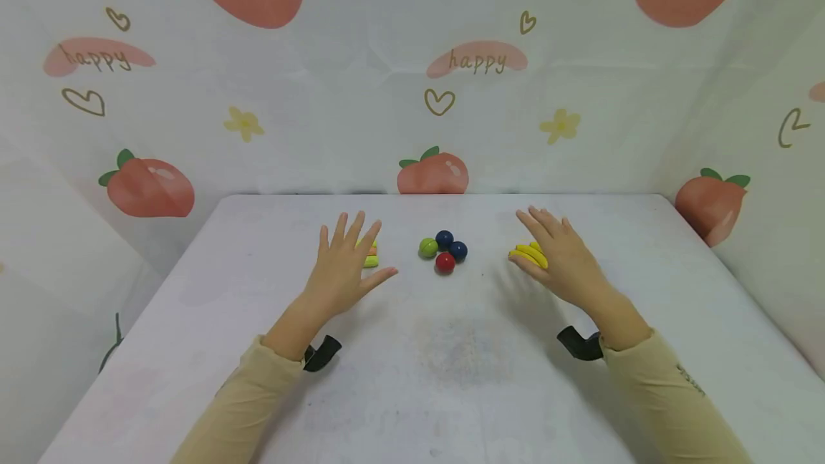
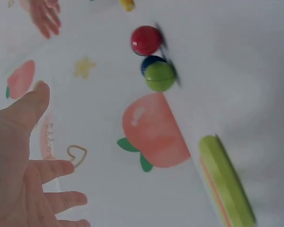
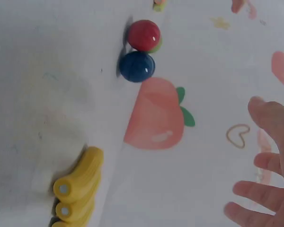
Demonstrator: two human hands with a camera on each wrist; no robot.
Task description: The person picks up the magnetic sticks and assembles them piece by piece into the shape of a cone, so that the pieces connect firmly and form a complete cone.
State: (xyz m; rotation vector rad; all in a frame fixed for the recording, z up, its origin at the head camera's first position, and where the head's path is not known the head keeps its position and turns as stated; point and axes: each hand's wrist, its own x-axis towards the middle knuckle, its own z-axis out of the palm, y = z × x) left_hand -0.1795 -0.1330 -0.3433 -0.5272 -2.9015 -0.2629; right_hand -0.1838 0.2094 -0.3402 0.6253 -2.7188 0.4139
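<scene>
My left hand (image 1: 338, 274) is raised over the table with fingers spread and nothing in it. Just behind it, partly covered, lie light green and orange sticks (image 1: 371, 261); the left wrist view shows a green stick (image 2: 227, 182) more fully. My right hand (image 1: 568, 263), also empty with straight fingers, hovers by several yellow banana-shaped pieces (image 1: 528, 255), hiding part of them. Between the hands sit a green ball (image 1: 428, 248), a red ball (image 1: 445, 263) and two dark blue balls, one at the back (image 1: 444, 238) and one at the right (image 1: 458, 251).
The white table (image 1: 412, 407) has faint smudges near its middle. Behind it hangs a white cloth (image 1: 361, 106) printed with peaches, hearts and flowers. A black bracket sits at the left wrist (image 1: 324, 354) and another black bracket (image 1: 580, 344) at the right. A dark cord (image 1: 111, 349) shows beyond the left edge.
</scene>
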